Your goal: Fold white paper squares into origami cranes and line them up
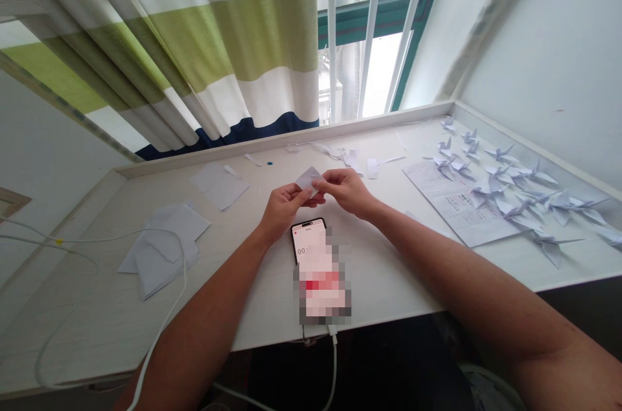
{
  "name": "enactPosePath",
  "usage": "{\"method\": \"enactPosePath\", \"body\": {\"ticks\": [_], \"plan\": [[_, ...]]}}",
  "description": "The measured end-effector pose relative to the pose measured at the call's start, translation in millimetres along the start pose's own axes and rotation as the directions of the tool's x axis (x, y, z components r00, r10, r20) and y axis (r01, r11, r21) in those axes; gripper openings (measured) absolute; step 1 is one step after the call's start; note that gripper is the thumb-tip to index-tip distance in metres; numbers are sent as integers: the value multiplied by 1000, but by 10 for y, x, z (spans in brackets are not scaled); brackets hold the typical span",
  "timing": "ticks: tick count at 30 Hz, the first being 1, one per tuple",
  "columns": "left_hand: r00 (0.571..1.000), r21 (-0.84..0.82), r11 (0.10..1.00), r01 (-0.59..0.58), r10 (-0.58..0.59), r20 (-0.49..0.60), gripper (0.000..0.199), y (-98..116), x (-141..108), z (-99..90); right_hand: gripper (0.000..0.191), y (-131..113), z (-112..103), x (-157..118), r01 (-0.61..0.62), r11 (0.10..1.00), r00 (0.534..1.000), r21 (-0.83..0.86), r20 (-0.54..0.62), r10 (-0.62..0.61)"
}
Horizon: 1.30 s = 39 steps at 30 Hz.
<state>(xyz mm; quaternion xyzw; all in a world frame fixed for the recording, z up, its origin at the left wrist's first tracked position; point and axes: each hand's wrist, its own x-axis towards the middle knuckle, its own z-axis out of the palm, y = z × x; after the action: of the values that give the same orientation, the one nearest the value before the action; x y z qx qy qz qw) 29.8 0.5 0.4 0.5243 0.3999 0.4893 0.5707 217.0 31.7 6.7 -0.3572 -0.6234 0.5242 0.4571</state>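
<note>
A small folded piece of white paper (310, 179) is held up between my two hands, above the middle of the white desk. My left hand (287, 207) pinches its lower left side, thumb on top. On the right side, the thumb and fingers of my right hand (345, 189) are closed on the same paper. Just below my hands lies a phone (318, 268) with a lit screen, partly blurred out. Many white folded paper cranes (510, 194) stand at the right of the desk, some on a sheet with writing (451, 210).
Loose white paper sheets (165, 246) lie at the left, more squares (221, 185) behind them. Paper scraps (340, 155) are scattered near the back rim. A white cable (182, 275) crosses the left side; another plugs into the phone. A curtain (233, 41) hangs beyond the desk.
</note>
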Motion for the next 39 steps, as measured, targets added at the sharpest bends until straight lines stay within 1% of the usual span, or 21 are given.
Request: {"method": "enactPosePath", "body": {"ticks": [5, 9, 11, 13, 15, 17, 19, 21, 25, 31, 39], "plan": [[999, -69, 997, 24, -22, 38, 44, -19, 0, -14, 35, -20, -14, -9, -34, 998, 999, 54, 27, 32], [999, -10, 1000, 26, -25, 38, 45, -7, -14, 0, 39, 9, -15, -8, -28, 1000, 999, -1, 14, 28], [999, 7, 1000, 29, -29, 25, 47, -1, -18, 8, 35, 30, -18, -6, 22, 997, 1000, -72, -18, -24], [999, 8, 999, 39, -39, 16, 49, 2, -20, 13, 35, 45, -29, -3, 109, 982, 992, -155, -49, -118], [999, 9, 999, 41, -41, 13, 50, 6, -19, 15, 40, 50, -48, -2, 185, 958, 980, -221, -26, -196], [999, 21, 999, 34, -34, 13, 49, 10, -20, 14, 35, 51, -67, 2, 211, 947, 977, -242, 37, -208], [999, 30, 999, 30, -30, 13, 48, 15, -23, 13, 26, 54, -79, 10, 199, 951, 980, -235, 61, -190], [999, 31, 999, 39, -40, 17, 49, 21, -26, 15, 20, 62, -82, 25, 182, 957, 983, -224, 36, -179], [999, 24, 999, 48, -49, 20, 51, 35, -35, 27, 21, 72, -70, 53, 163, 968, 986, -191, -11, -168], [1000, 39, 999, 15, -15, -6, 51, 55, -50, 57, 22, 39, -41, 47, 150, 982, 986, -113, -54, -157], [1000, 43, 999, 17, -16, -6, 50, 40, -60, 71, 20, 35, -28, 42, 141, 978, 985, -151, -76, -154]]}}
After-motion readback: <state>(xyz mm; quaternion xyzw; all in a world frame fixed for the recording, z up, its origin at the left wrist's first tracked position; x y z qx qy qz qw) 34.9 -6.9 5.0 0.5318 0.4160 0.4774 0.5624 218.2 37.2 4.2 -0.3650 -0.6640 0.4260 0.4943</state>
